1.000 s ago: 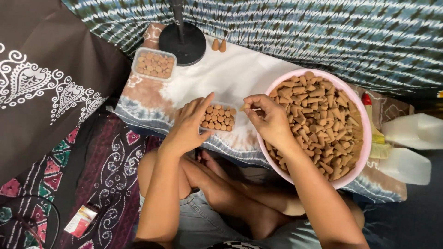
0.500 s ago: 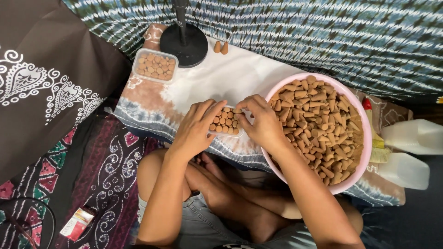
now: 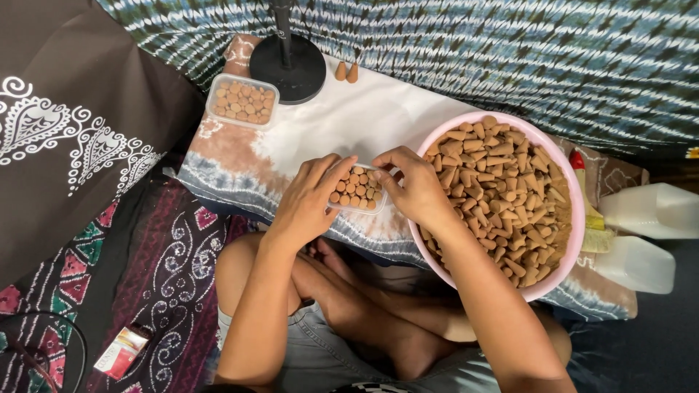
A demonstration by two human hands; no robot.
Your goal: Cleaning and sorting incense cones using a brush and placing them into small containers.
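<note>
Tray point(image 3: 355, 191) filling continues: my left hand point(image 3: 309, 200) steadies its edge, right hand point(image 3: 415, 185) pinches cones point(image 3: 502, 196); gaps next need upright placement.

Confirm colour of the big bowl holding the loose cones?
Pink, the big bowl, beside the right hand. Shows in the head view.

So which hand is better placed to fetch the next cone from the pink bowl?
Probably the right hand: it sits against the pink bowl of cones, while the left hand steadies the small tray farther away.
</note>
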